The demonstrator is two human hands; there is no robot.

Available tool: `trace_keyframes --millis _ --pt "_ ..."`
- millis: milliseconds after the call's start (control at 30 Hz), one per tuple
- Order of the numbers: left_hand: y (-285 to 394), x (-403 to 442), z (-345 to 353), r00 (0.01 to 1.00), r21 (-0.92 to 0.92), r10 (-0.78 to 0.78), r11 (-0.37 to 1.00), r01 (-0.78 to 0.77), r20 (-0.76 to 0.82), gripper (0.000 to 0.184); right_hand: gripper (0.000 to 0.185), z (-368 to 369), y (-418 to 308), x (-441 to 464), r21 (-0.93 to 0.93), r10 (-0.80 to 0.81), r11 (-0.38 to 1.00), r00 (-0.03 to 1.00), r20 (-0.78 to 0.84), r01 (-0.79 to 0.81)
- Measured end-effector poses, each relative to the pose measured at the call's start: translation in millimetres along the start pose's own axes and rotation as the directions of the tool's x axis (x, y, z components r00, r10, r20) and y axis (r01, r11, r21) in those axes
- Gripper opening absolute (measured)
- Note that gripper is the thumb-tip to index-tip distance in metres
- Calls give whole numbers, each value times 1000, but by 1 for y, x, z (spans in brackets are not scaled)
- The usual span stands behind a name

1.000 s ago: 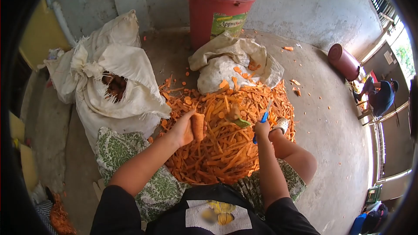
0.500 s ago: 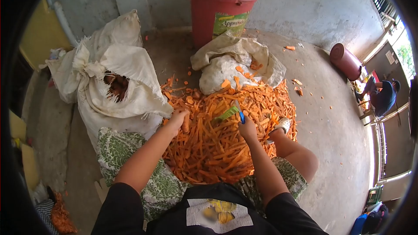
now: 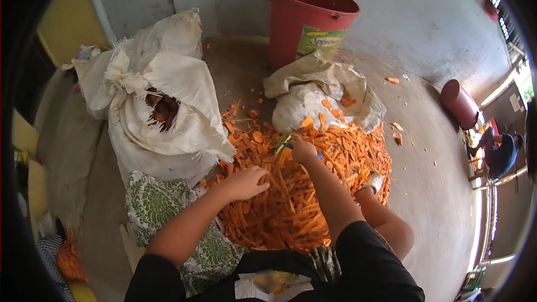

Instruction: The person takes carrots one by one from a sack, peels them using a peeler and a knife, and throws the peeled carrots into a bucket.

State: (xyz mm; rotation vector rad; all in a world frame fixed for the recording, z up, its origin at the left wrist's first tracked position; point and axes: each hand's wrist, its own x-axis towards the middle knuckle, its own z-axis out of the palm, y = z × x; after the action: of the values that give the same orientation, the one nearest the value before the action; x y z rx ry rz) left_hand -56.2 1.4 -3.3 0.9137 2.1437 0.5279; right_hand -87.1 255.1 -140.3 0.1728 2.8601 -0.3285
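My right hand [image 3: 304, 150] is closed around a blue-handled tool [image 3: 320, 156] above the upper middle of a large heap of orange peelings and slices [image 3: 279, 218]. A narrow green item [image 3: 282, 143] lies just left of its fingers, close to the tool; whether they touch is unclear. Lower and to the left, my left hand [image 3: 250, 183] hovers over the heap with loosely bent fingers and a gap by the thumb. No carrot shows in it. A pale sack [image 3: 299, 106] with orange slices on it lies behind the heap.
White sacks [image 3: 162, 154], one torn open over dark roots [image 3: 162, 109], stand at the left. Behind the heap is a red bin [image 3: 291, 28]; a darker red container [image 3: 460, 103] lies tilted at the right. Another person [image 3: 500, 154] sits at the far right.
The carrot in my left hand no longer shows, and that hand has come lower and rightward. My right hand with the blue tool has reached forward and left. The view has shifted.
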Motion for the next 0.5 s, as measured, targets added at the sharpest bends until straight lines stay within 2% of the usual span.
trace_keyframes --millis 33,67,200,300,367,433,467,500 --pt "-5 -5 -1 1000 -2 -9 1000 9 -11 48 36 8 -2 11 -35 -32 999 999 19 33" --pt "-12 -8 -1 1000 36 -31 999 31 0 48 33 16 -6 21 -54 45 998 993 111 -40" --pt "-15 -18 -22 987 83 -134 988 127 90 50 37 43 -11 39 -86 -15 996 985 170 30" --pt "-31 -3 -22 993 55 -113 992 110 40 48 30 50 -16 57 -49 6 999 981 195 4" --pt "-58 15 -8 990 56 -125 991 122 58 48 24 37 -26 59 9 34 999 953 302 -38" --pt "-70 24 -7 977 97 -143 987 129 159 49 23 59 -23 72 -7 -18 1000 958 288 21" --pt "-73 26 -13 976 98 -151 986 137 155 49 22 71 -21 79 -23 -62 997 962 266 70" --pt "-70 26 -26 965 -65 -86 992 105 247 46 22 70 -25 79 -18 -70 997 962 263 77"
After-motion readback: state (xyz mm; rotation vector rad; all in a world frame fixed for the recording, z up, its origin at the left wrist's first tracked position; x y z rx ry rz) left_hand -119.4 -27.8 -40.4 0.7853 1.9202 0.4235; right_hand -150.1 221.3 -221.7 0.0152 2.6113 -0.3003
